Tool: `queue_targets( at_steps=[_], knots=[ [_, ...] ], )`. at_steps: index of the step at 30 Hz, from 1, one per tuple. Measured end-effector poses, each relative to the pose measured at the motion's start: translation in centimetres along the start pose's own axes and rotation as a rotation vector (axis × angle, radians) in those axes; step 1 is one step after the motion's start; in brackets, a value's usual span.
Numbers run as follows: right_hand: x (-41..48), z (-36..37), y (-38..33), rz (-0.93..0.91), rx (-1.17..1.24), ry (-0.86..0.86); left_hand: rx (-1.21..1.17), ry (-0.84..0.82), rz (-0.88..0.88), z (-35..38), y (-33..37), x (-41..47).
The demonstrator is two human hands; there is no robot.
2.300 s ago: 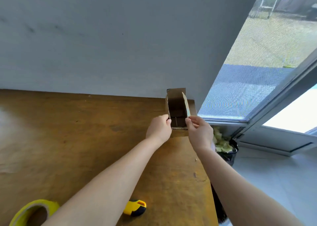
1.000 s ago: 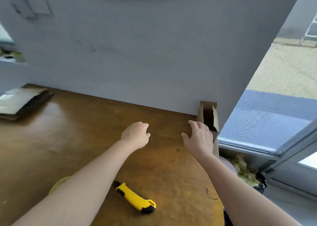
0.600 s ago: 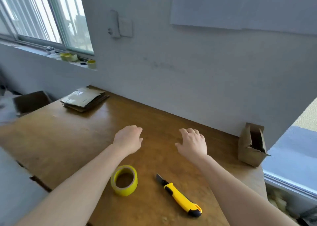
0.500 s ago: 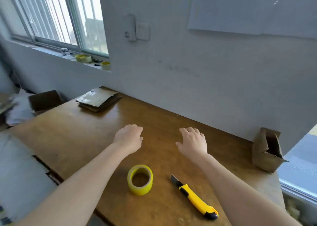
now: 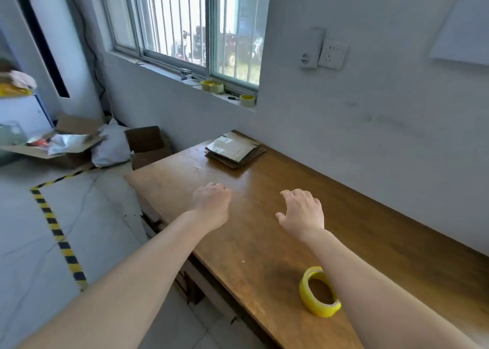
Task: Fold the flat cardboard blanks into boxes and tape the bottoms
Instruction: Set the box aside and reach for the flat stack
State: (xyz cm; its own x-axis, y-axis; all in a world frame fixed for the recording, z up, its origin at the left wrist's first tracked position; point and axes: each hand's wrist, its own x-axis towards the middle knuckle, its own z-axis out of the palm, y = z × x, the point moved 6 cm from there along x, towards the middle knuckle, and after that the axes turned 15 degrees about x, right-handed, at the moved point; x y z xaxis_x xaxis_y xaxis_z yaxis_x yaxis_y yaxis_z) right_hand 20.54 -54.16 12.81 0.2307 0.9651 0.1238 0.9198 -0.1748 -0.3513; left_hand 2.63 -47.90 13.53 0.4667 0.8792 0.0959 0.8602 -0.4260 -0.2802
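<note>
A stack of flat cardboard blanks (image 5: 235, 149) lies at the far left end of the wooden table (image 5: 264, 242), against the wall. My left hand (image 5: 211, 205) and my right hand (image 5: 303, 213) hover over the table, short of the stack, fingers relaxed and holding nothing. A yellow roll of tape (image 5: 318, 291) stands on the table near me, partly behind my right forearm. The folded box and the yellow knife are out of view.
Open cardboard boxes (image 5: 146, 146) and bags sit on the floor left of the table. More tape rolls (image 5: 247, 100) rest on the window sill. A black-and-yellow striped line (image 5: 57, 229) marks the floor. The table's left edge runs under my left forearm.
The view has swung left, away from the folded box. Both hands let go of that box and moved left toward the stack of blanks. The knife has left the view.
</note>
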Motion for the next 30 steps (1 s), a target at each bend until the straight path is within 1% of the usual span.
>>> queue_targets(
  at_steps=[8,13,21,30],
  knots=[
    [6.4,3.9,-4.4,-0.033,-0.047,-0.05,-0.022,-0.018,-0.023,3.6,-5.6,3.9],
    [12.5,6.5,-5.5,-0.032,-0.055,-0.07,-0.038,-0.004,-0.02,6.3,-8.1,9.4],
    [22.9,8.8,-6.3,-0.015,-0.028,-0.08,-0.02,-0.076,0.004,10.3,-11.3,19.5],
    [31.0,13.7,-5.2,0.1,-0.012,-0.145,-0.088,-0.158,0.043,16.3,-13.5,29.4]
  ],
)
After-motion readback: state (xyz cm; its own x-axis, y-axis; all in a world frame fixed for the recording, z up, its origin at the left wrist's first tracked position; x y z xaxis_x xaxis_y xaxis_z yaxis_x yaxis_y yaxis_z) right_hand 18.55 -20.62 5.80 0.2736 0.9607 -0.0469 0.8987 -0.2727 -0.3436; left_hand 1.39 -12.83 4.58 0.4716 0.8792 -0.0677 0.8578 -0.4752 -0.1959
